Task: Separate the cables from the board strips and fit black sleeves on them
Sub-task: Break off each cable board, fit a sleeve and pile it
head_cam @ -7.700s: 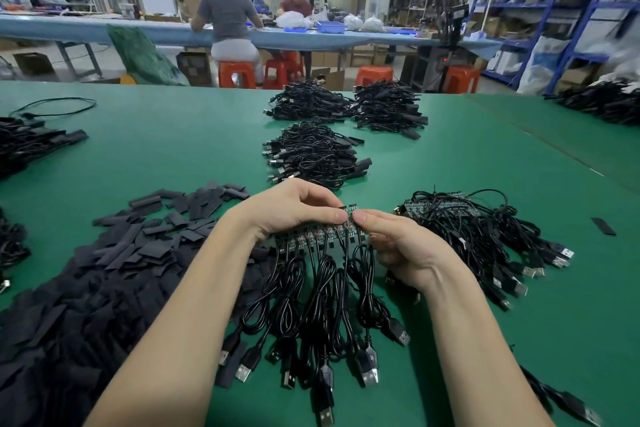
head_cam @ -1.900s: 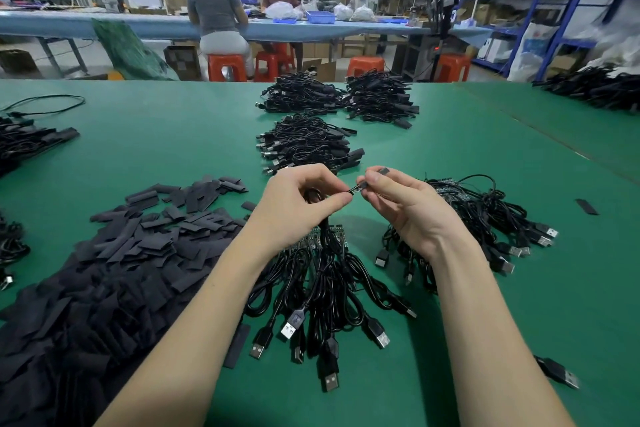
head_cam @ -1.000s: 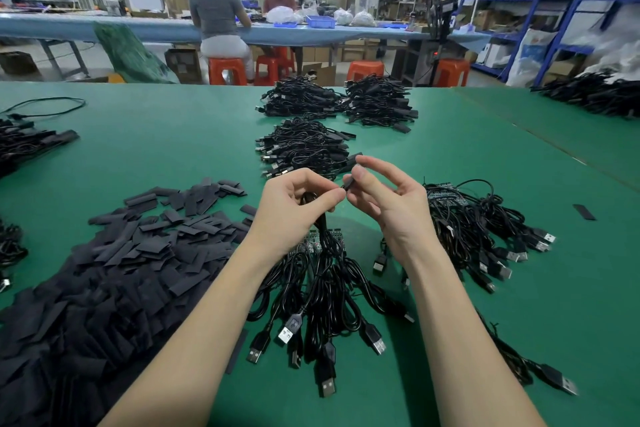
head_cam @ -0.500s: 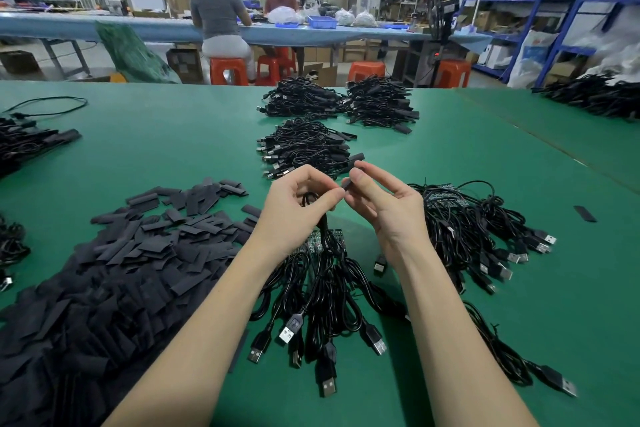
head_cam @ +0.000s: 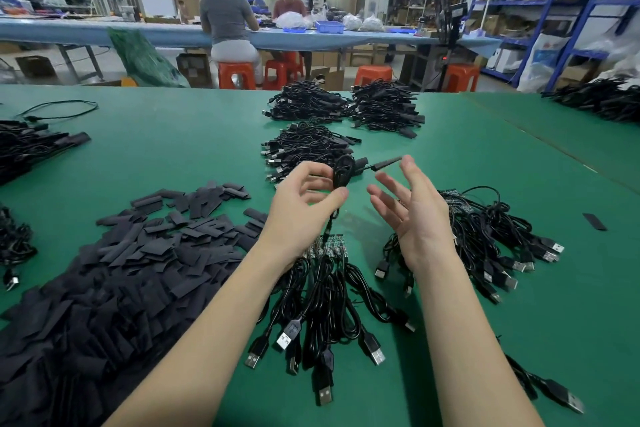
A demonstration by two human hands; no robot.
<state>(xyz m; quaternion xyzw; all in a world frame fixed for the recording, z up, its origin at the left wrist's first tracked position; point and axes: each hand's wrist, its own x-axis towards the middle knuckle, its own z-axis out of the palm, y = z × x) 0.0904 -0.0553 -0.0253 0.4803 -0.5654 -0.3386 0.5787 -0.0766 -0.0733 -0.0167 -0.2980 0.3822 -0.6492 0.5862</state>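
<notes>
- The sleeved cable [head_cam: 346,172] hangs above the table [head_cam: 173,149], its sleeved end [head_cam: 386,162] sticking out right, blurred.
- It looks light and limp; the coiled loop seems the surest place to hold it.
- The left hand [head_cam: 304,204] pinches the cable's cord below the loop, fingers curled.
- The right hand [head_cam: 412,204] is released, fingers spread, palm facing left.
- Finished cables [head_cam: 308,152] lie just beyond; the board strip [head_cam: 327,248] and loose sleeves [head_cam: 138,253] lie below.

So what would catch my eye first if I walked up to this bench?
Probably the two bare hands mid-table: the left hand pinches a coiled black cable with a sleeved end, while the right hand is spread open beside it. Then the big heap of flat black sleeves at left, and the finished cable piles further back on the green table.
</notes>
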